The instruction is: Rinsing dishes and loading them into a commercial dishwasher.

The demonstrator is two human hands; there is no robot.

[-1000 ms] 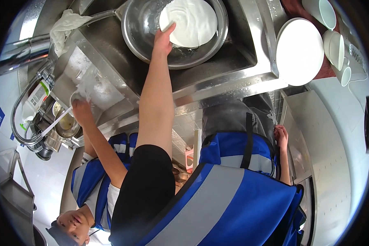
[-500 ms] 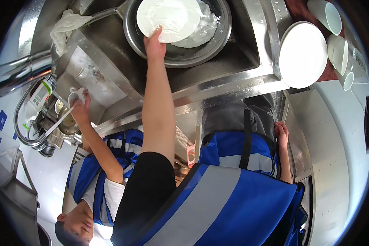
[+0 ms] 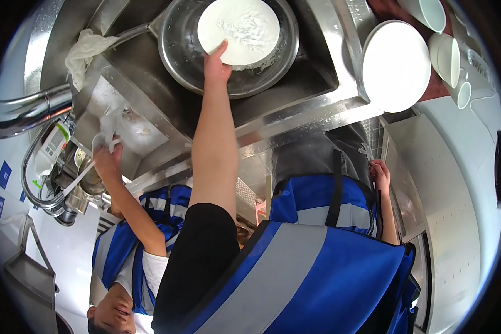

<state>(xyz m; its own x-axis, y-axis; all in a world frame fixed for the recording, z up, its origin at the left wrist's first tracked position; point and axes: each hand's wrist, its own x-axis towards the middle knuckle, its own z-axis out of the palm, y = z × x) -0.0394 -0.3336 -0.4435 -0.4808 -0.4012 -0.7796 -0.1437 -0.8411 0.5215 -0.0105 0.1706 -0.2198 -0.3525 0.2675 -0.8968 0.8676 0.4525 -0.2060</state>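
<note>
Fingers (image 3: pixel 220 51) clamped on white plate (image 3: pixel 238 31) rim | plate above metal basin (image 3: pixel 273 72) | right hand (image 3: pixel 379 173) unclear

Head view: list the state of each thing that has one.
Foamy plate: tilted, held at its rim by left hand.
Metal basin: wet, standing in the sink.
White plate: bare, on the counter.
Cups: empty, beside that plate.
Cloth: crumpled, on the sink's edge.

Plate (image 3: pixel 239 30) lifted by my left hand (image 3: pixel 217 67) from flat in the steel bowl (image 3: pixel 261 78) toward its far rim; soapy face now up.
</note>
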